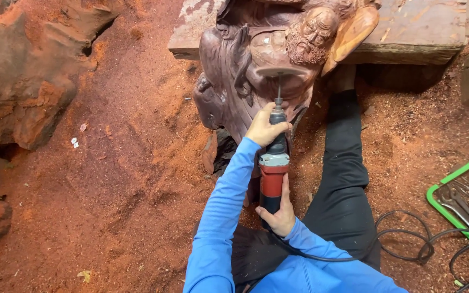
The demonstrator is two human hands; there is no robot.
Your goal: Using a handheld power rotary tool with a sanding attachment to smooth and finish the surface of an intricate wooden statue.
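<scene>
While spinning against the stiff carved wood figure, rigid, weighty die grinder best gripped two-handed: left hand wrapped round neck, right hand clasping rear body

The wooden carving is dark brown, mostly smooth with a dull sheen, and paler and glossier at the amber-toned piece by its upper right. The plank beneath it is rough, weathered wood. The die grinder has a matt red and grey plastic body, a black rubbery neck, a bare metal shaft and a blurred grey disc. Fine reddish sawdust covers the floor, soft and grainy. The sleeves are smooth blue cloth. The tray is glossy green plastic and holds dull metal tools.
</scene>
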